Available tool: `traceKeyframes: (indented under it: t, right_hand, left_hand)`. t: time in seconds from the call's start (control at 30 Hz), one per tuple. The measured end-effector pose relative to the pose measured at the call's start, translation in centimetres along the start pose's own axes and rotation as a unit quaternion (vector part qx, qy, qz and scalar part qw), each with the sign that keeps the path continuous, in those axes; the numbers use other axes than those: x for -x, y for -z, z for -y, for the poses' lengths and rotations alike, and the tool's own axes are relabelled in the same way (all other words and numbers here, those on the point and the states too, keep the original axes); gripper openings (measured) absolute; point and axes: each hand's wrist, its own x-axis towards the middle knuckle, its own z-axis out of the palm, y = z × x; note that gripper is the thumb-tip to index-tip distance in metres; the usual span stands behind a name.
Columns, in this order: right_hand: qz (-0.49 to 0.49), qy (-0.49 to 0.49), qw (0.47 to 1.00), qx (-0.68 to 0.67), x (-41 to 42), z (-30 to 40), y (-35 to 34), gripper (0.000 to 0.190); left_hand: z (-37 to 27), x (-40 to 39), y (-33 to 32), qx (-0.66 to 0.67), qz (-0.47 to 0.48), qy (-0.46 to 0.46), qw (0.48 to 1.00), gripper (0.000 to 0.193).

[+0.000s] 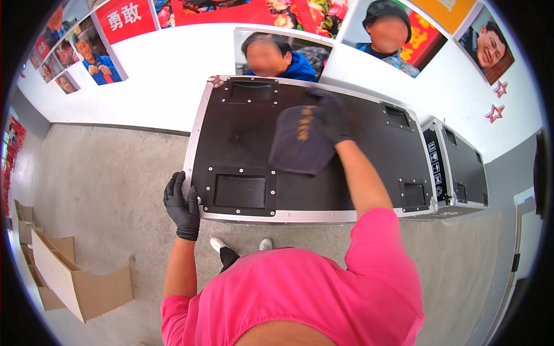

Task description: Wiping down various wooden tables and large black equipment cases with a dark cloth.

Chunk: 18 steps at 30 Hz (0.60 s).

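A large black flight case (242, 149) with aluminium edging stands before me, with recessed black fittings near its corners. My left hand (182, 207), in a black glove, grips the case's left edge near the front corner, thumb towards the top. On the top panel, right of the middle, lies a dark cloth (294, 151) with yellow writing. My right hand (333, 114), also gloved and blurred by motion, presses on the cloth's upper right part and holds it. Its fingertips are hard to make out.
A second flight case (465, 166) stands close on the right. Behind is a white wall (169, 73) hung with photographs and red star ornaments (494, 113). Pale wooden box-like pieces (82, 277) rest on the concrete floor (117, 186) at left. My white shoes (265, 245) are just before the case.
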Motion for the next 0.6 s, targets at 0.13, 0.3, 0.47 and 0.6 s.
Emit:
traceKeyframes:
  t: [0.13,0.3,0.47,0.6]
  right_hand:
    - [0.206,-0.259,0.921,0.206,2.8,-8.4,0.4,0.057]
    - [0.222,-0.3,0.904,0.209,-3.8,-4.0,-3.4,0.071]
    - [0.194,-0.112,0.968,0.113,-10.7,6.3,-11.9,0.06]
    - [0.113,0.01,0.991,0.077,-13.2,15.5,-17.5,0.058]
  left_hand:
    - [-1.0,-0.4,0.2,-0.079,0.017,-0.015,0.997,0.034]
    - [-1.3,-0.4,0.5,-0.093,0.02,0.009,0.995,0.039]
    - [-1.5,-0.1,1.0,-0.093,0.036,0.025,0.995,0.042]
    - [-1.3,-0.2,0.8,-0.095,0.038,0.021,0.994,0.044]
